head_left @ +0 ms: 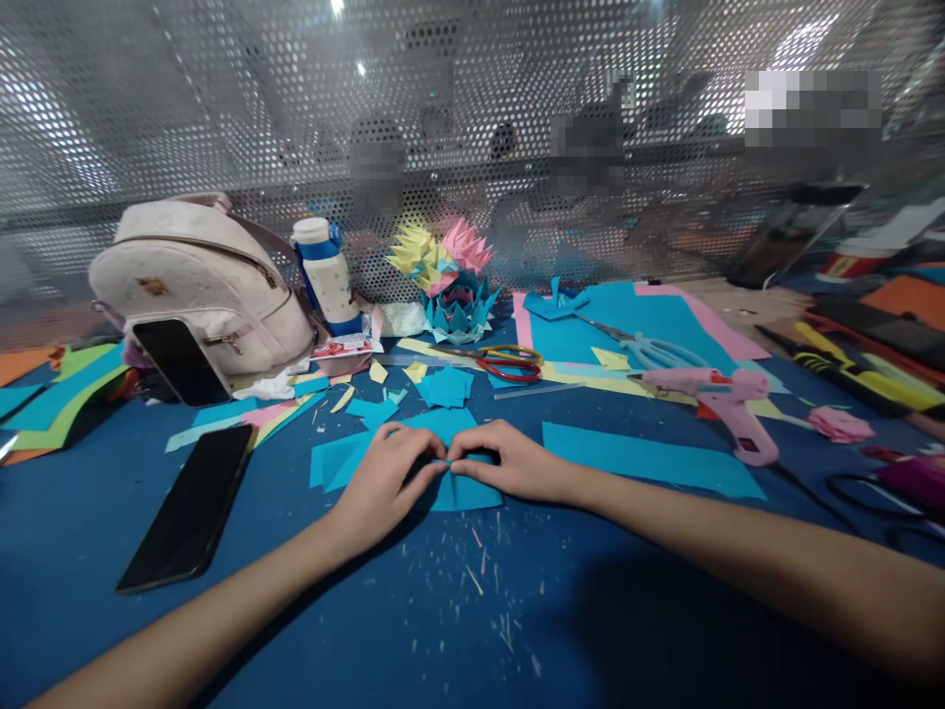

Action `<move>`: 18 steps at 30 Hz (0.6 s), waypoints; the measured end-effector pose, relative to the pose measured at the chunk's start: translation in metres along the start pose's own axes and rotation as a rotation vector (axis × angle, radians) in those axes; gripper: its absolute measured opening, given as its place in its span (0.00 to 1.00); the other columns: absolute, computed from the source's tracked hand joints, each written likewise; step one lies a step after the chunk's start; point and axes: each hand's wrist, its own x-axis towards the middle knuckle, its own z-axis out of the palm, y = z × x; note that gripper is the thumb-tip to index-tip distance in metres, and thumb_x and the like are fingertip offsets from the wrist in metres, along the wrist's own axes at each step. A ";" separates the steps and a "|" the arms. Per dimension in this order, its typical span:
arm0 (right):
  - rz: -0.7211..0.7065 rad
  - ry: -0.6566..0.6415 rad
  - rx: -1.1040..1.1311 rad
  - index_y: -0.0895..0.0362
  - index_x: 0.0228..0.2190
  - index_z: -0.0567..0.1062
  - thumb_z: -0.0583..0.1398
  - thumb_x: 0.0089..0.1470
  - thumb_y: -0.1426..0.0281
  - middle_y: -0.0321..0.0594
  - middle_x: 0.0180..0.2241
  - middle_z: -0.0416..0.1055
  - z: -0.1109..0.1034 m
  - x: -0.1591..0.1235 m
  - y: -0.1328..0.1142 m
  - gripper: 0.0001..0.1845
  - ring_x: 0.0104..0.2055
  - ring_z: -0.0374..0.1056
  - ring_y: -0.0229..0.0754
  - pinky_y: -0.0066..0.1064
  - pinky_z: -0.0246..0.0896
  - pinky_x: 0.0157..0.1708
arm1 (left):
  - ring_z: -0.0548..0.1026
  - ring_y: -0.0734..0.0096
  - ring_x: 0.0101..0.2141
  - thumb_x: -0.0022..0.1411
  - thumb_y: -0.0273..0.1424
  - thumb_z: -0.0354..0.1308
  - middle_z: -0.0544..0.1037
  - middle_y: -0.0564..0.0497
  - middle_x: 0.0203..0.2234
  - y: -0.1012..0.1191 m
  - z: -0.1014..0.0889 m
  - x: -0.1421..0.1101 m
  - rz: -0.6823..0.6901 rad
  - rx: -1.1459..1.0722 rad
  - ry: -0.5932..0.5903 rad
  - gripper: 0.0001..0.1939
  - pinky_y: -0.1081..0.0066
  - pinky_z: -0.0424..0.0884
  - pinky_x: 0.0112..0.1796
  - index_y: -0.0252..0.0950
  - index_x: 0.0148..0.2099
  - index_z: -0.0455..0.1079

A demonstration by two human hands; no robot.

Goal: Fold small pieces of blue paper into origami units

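A sheet of blue paper [472,494] lies in front of me on the dark blue table. My left hand [391,473] pinches it near its middle, thumb against fingers. Right beside those fingertips, my right hand [509,461] pinches the same paper, so the two hands nearly touch. A crease runs down from the pinched spot. More blue paper [329,465] sticks out beyond the left hand. Just behind the hands are small blue paper pieces [445,387]. To the right lies a long blue paper strip [650,461].
Behind are red-and-yellow-handled scissors [509,372], light-blue scissors [657,350], a pink glue gun [727,394] with its cord, and folded paper flowers [458,295]. On the left are a black phone [188,507], another phone [182,362], a backpack [199,266] and a bottle [327,281].
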 end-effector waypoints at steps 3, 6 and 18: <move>0.005 -0.007 -0.006 0.59 0.32 0.75 0.56 0.59 0.68 0.37 0.28 0.73 0.000 -0.001 0.000 0.09 0.30 0.66 0.36 0.27 0.58 0.33 | 0.69 0.67 0.32 0.70 0.30 0.44 0.72 0.52 0.29 0.003 -0.001 0.000 0.076 0.137 -0.065 0.09 0.56 0.58 0.48 0.37 0.37 0.64; 0.008 -0.012 0.003 0.59 0.31 0.75 0.57 0.58 0.70 0.37 0.28 0.73 0.000 0.000 -0.001 0.08 0.30 0.66 0.36 0.27 0.58 0.33 | 0.68 0.68 0.31 0.69 0.29 0.44 0.69 0.54 0.27 0.004 -0.002 -0.001 0.087 0.141 -0.055 0.10 0.57 0.57 0.49 0.37 0.35 0.63; -0.027 -0.005 0.054 0.60 0.30 0.75 0.58 0.57 0.71 0.36 0.27 0.72 -0.001 0.001 -0.002 0.07 0.29 0.65 0.35 0.25 0.57 0.33 | 0.67 0.70 0.31 0.67 0.27 0.47 0.69 0.54 0.26 0.005 -0.003 -0.002 0.123 0.097 -0.026 0.08 0.60 0.56 0.49 0.37 0.34 0.64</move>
